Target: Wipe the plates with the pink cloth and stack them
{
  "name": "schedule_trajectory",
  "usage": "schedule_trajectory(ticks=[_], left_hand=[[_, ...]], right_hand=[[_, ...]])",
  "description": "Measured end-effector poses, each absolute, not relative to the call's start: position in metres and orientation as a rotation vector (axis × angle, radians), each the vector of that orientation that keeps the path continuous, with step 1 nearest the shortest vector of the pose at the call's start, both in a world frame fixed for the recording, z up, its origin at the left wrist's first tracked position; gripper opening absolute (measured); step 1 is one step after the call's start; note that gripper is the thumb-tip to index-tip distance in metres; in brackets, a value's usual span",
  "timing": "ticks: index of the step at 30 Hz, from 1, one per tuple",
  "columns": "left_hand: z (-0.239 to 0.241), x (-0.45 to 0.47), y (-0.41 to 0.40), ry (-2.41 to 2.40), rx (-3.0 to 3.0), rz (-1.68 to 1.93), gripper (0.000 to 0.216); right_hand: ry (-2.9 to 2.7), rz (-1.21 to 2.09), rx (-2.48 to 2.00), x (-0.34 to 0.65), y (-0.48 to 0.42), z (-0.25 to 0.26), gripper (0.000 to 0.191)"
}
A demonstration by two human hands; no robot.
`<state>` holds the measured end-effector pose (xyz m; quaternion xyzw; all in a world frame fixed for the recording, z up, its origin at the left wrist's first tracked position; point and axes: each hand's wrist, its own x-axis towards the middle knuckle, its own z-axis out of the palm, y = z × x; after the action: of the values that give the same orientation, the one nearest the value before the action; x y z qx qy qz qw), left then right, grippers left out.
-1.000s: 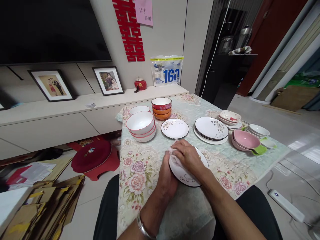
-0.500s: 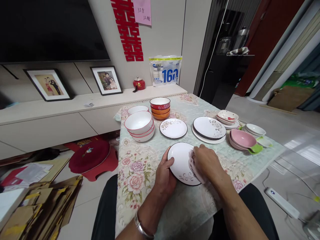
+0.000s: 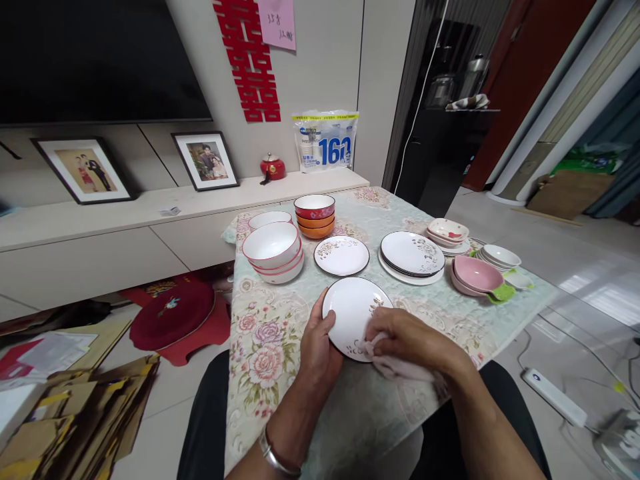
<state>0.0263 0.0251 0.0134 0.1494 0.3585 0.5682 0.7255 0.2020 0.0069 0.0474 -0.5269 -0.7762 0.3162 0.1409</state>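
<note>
A white plate (image 3: 350,310) with a dark rim and a brown floral pattern is tilted above the near part of the table. My left hand (image 3: 320,340) grips its left edge, thumb on the upper face and fingers beneath. Bunched in my right hand (image 3: 407,337) is a pale pink cloth (image 3: 400,367), pressed against the plate's lower right face; its loose end hangs to the right. Just beyond lies a matching single plate (image 3: 342,255) flat on the cloth-covered table. To its right stands a stack of similar plates (image 3: 413,253).
White bowls with red rims (image 3: 273,247) stand stacked at the left, beside red and orange bowls (image 3: 315,217). Pink dishes (image 3: 477,275), small white bowls (image 3: 501,256) and heart-patterned bowls (image 3: 449,230) line the right. A floral tablecloth (image 3: 267,363) covers the table. A red stool (image 3: 175,313) stands left.
My right hand has moved with the cloth from the plate's right edge down and left across its face. The plate stays in my left hand. The whole view has shifted slightly.
</note>
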Motion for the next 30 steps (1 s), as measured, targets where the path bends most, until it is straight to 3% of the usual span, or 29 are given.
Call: schedule_trajectory(ticks=[7, 12, 16, 20, 24, 30], left_hand=[[0.013, 0.025, 0.026, 0.794, 0.363, 1.229, 0.069], [0.012, 0.025, 0.027, 0.787, 0.348, 1.235, 0.068], [0.011, 0.026, 0.027, 0.782, 0.317, 1.241, 0.068], [0.009, 0.028, 0.029, 0.723, 0.26, 1.272, 0.055], [0.01, 0.027, 0.029, 0.665, 0.215, 1.244, 0.051], [0.013, 0.025, 0.027, 0.679, 0.25, 1.238, 0.049]], right_hand=[[-1.925, 0.319, -1.987, 0.213, 0.029, 0.03, 0.025], [-2.082, 0.08, -2.155, 0.189, 0.025, 0.034, 0.02], [-2.282, 0.264, -1.993, 0.173, 0.004, 0.045, 0.01], [-2.257, 0.575, -1.64, 0.157, 0.004, 0.041, 0.018], [-2.104, 0.544, -1.521, 0.147, 0.024, 0.024, 0.021], [-1.955, 0.304, -1.887, 0.173, 0.032, 0.027, 0.018]])
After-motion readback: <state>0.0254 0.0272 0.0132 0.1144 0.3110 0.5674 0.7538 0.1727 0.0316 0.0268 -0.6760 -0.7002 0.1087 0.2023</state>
